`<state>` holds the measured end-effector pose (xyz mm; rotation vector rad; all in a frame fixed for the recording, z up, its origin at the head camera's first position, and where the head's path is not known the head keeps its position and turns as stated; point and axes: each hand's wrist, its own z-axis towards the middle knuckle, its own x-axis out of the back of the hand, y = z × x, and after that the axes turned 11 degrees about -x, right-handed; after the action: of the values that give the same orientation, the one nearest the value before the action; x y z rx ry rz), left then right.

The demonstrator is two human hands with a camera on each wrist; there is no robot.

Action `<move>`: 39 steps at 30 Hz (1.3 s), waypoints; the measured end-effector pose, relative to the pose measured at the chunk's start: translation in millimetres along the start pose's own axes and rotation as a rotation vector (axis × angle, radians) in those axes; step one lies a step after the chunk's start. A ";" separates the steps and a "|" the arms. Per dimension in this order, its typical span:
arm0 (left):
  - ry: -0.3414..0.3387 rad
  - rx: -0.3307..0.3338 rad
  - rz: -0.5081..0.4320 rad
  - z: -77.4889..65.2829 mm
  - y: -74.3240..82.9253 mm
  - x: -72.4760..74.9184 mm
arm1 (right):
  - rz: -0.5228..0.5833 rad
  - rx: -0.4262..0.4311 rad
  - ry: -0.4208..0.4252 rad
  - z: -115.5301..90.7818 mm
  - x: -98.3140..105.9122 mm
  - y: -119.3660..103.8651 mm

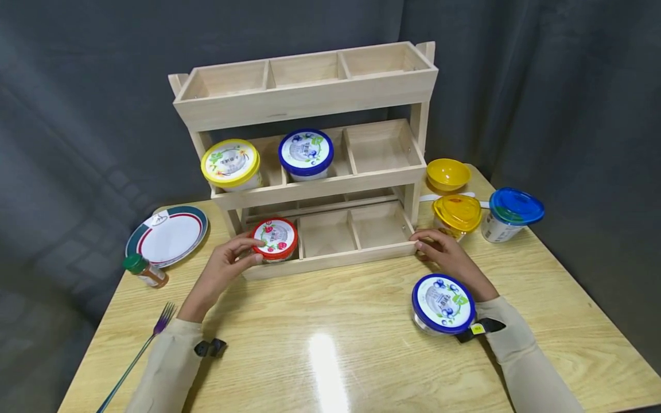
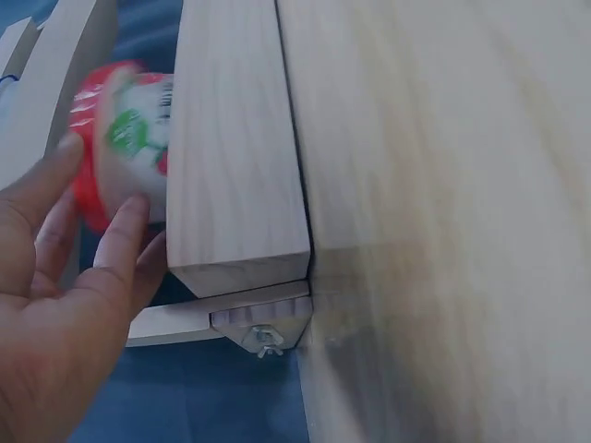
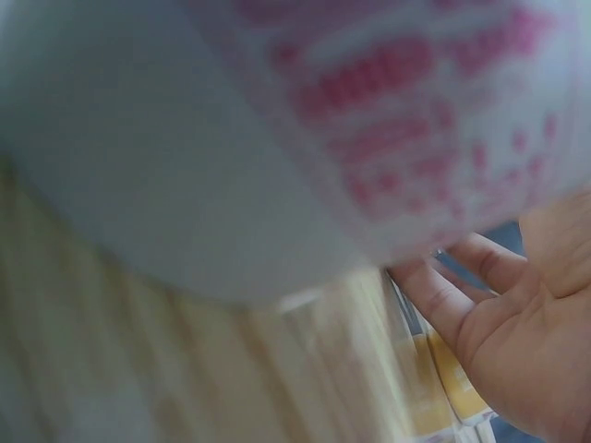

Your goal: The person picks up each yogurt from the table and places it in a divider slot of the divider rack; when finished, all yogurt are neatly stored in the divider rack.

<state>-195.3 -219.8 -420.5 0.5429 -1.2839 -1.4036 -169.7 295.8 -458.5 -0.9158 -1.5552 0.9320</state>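
A tub with a red lid (image 1: 275,236) sits slightly tilted in the left compartment of the wooden rack's bottom tier (image 1: 330,261). My left hand (image 1: 223,269) holds this tub by its left side; the left wrist view has the thumb at the red rim and fingers against the white wall (image 2: 138,166). At the tier's right end, my right hand (image 1: 446,257) grips the corner between thumb and fingers. Just below my right wrist stands a blue-lidded tub (image 1: 444,304). Its blurred white side with pink print (image 3: 369,120) hides much of the right wrist view.
The middle tier holds a yellow-lidded tub (image 1: 230,164) and another blue-lidded tub (image 1: 306,154). To the right are a yellow bowl (image 1: 448,174) and containers with yellow (image 1: 457,213) and blue lids (image 1: 516,206). Leftward lie a plate (image 1: 172,235), a green-capped jar (image 1: 146,271) and a fork (image 1: 135,357).
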 end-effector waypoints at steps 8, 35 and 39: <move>0.029 0.015 0.015 -1.4 -2.6 3.1 | -0.009 0.003 0.009 0.8 0.2 -0.4; 0.104 -0.150 0.237 -14.8 19.0 20.7 | -0.079 0.014 -0.153 -18.4 6.0 -25.7; 0.044 -0.132 0.250 -22.5 11.3 23.8 | -0.163 -0.039 -0.169 -25.2 8.4 -36.2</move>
<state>-178.2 -247.8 -409.6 0.3102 -1.1707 -1.2504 -149.3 291.5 -418.7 -0.7393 -1.7689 0.8831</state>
